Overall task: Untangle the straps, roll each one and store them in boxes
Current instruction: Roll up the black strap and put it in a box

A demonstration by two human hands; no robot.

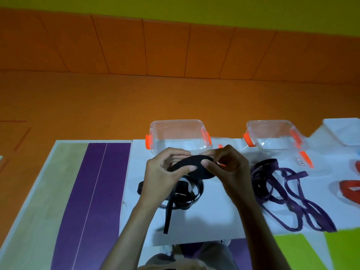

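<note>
One white surface (pixel 204 227) spreads in front of me and carries everything. Two clear, open-topped boxes with orange latches stand at its far edge: the left box (pixel 178 136) straight beyond my hands, the right box (pixel 272 135) well apart from it. A purple strap (pixel 282 191) lies in a loose tangle on the surface in front of the right box. The black strap (pixel 187 162) is partly wound into a flat roll that I hold up just in front of the left box. Its loose length lies looped on the surface below, with one tail running toward me. My left hand (pixel 165 174) grips the roll's left side, thumb across the top. My right hand (pixel 229 168) pinches its right edge with curled fingers.
</note>
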